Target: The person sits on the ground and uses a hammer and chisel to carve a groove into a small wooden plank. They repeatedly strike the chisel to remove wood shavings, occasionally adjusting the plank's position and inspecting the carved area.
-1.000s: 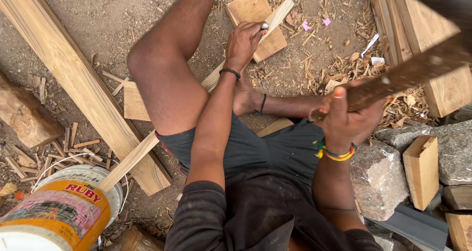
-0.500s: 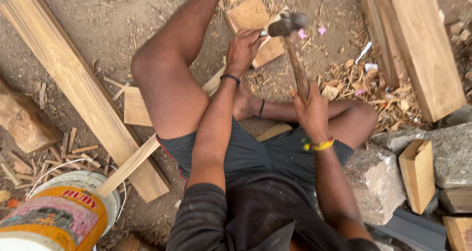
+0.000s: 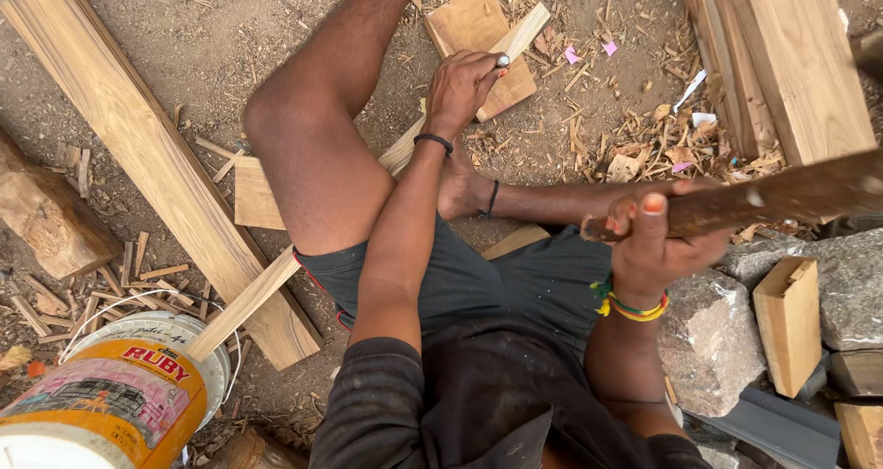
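Head view, left hand [image 3: 464, 87] gripping chisel [image 3: 502, 61], right hand [image 3: 658, 239] gripping hammer handle [image 3: 782, 195]

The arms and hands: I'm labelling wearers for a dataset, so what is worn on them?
Both arms are bare below dark grey sleeves pushed up to the elbows. The left hand has a thin black band at the wrist. The right hand has a bunch of yellow, red and green bangles at the wrist. No gloves or rings show.
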